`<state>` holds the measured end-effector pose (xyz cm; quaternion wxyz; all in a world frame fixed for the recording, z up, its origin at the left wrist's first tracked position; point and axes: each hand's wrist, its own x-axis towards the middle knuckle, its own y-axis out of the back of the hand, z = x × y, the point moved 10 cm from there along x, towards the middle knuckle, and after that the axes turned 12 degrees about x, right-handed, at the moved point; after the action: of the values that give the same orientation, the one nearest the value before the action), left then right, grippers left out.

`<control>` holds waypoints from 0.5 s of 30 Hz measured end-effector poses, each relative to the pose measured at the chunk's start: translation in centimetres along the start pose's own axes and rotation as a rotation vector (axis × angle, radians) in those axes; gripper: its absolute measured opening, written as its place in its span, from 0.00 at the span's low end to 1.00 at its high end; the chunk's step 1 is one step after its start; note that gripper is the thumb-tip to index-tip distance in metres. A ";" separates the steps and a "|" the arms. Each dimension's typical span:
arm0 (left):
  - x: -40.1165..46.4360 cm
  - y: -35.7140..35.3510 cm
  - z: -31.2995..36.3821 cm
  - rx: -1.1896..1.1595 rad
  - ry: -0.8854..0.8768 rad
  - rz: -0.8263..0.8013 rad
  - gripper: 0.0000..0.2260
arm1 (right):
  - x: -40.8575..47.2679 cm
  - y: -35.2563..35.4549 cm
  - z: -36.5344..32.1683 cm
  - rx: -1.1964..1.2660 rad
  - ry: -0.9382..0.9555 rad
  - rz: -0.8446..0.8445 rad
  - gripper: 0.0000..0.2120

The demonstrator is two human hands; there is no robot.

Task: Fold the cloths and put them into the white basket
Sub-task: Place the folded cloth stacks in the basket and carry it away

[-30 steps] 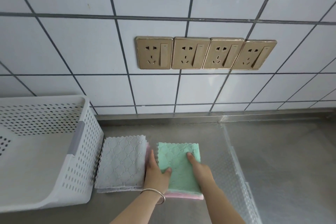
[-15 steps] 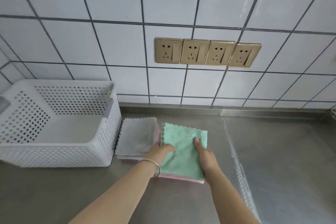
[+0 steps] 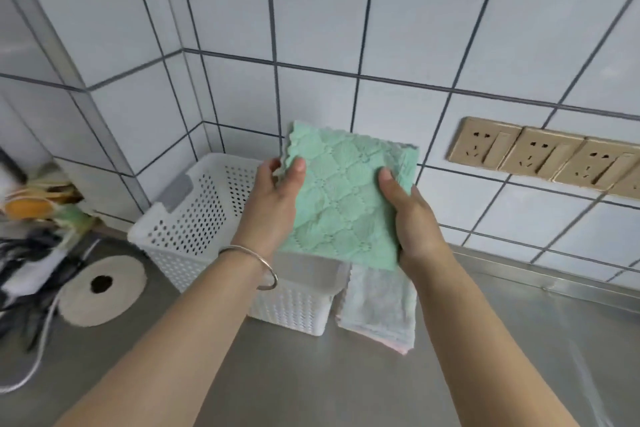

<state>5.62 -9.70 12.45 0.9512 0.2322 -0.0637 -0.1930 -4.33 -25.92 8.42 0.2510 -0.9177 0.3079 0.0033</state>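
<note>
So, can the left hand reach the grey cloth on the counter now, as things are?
Probably not yet. The left hand grips the green cloth together with the right hand, raised over the white basket. The grey cloth lies uncovered beside the basket, so the way looks free once a hand lets go.

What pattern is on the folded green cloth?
Quilted diamond lattice on the folded green cloth, head view.

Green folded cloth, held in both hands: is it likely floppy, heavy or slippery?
The green folded cloth probably flops if gripped by one edge; here the left hand and right hand pinch opposite sides. Likely light. Its quilted texture suggests little slip.
</note>
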 end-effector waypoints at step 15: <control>17.7 1.6 -24.6 0.808 0.479 -0.563 0.17 | 14.8 -8.3 27.1 -0.295 -0.806 0.258 0.18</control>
<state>27.64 -5.13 -7.97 0.6859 0.6245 0.1502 -0.3420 16.42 -16.09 -13.88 0.2147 -0.8232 0.2937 0.4359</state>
